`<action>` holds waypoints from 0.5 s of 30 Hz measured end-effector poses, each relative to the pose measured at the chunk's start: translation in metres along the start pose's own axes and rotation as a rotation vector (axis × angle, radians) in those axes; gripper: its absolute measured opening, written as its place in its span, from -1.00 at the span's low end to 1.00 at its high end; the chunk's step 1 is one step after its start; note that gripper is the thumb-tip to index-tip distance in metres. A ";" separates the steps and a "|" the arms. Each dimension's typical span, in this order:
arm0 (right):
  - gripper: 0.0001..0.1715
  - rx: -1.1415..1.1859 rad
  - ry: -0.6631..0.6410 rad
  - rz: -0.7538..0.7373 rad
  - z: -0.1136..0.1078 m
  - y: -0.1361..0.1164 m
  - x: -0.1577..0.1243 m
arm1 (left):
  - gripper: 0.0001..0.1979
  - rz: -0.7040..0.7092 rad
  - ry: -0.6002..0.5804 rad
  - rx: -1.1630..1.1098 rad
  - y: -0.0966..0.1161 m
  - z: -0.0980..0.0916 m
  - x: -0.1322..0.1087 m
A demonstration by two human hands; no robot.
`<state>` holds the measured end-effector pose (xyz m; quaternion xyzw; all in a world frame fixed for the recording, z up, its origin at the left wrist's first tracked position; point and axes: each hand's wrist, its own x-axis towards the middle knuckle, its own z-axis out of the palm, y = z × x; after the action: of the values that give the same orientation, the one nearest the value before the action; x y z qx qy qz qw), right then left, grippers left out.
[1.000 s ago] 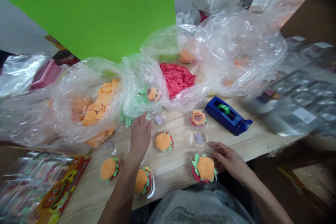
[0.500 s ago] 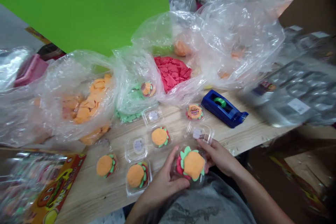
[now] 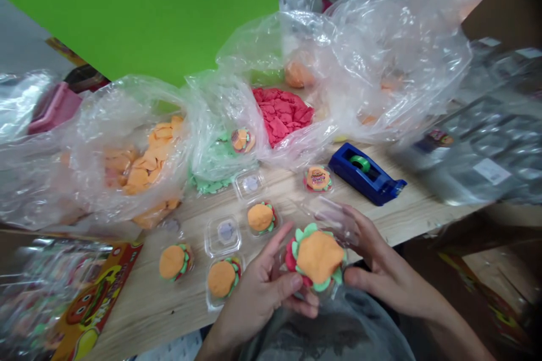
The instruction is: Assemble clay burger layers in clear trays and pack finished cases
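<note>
Between the two hands, one large round toy burger of soft modelling clay (image 3: 317, 256), orange on top, with a green and red frill around the edge, sitting in a clear plastic tray. Left hand (image 3: 258, 293) half closed under the near side of the burger, index finger raised and free. Right hand (image 3: 381, 271) curved around the far side, thumb against the frill, fingertips (image 3: 359, 223) on a clear plastic lid (image 3: 326, 214), tilted above the counter.

Just left of the left hand, on the pale wooden counter (image 3: 283, 194), three smaller clay burgers (image 3: 260, 218) in clear trays, and one clear tray without burger (image 3: 222, 235). Beyond the right hand, a blue tape dispenser (image 3: 364, 180) with a green roll. Farther from both hands, thin clear plastic bags (image 3: 381, 67) of orange and red clay.

Risk of denting the soft clay or tearing the frill through too strong finger pressure. Risk of dropping the thin lid through a loose fingertip hold. Risk of knocking the nearby small trays through a sideways move of the left hand.
</note>
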<state>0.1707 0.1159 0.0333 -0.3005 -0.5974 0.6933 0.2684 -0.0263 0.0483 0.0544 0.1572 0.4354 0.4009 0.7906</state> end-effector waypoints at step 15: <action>-0.48 -0.080 -0.123 -0.121 -0.002 -0.023 0.003 | -0.35 0.080 -0.018 -0.046 0.024 0.017 -0.006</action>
<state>0.1699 0.1227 0.0554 -0.2312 -0.6570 0.6687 0.2603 -0.0266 0.0609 0.0817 0.1599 0.4125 0.4406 0.7811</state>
